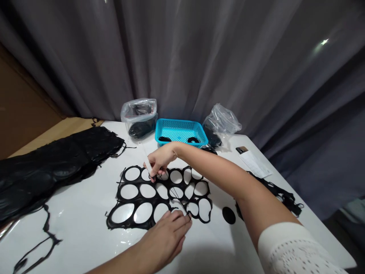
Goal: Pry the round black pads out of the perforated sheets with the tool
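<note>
A black rubber-like sheet (134,223) with rows of round holes lies on the white table in front of me. My right hand (161,161) reaches across to its far edge, fingers closed around a slim white stick-like tool (148,165) whose lower end is at the sheet. Dark strands show by those fingertips. My left hand (171,232) lies palm down at the sheet's near edge, its fingers stretched out and touching the black material. Thin dark strands (179,198) stick up just beyond the left fingertips. The left palm is hidden.
A blue basket (182,122) holding black rings stands behind, between two clear plastic bags (139,114) (224,120) with black contents. Stacked black sheets (62,163) lie left. A black disc (229,215), black scraps (281,194), papers (256,163) and a phone (242,150) lie right.
</note>
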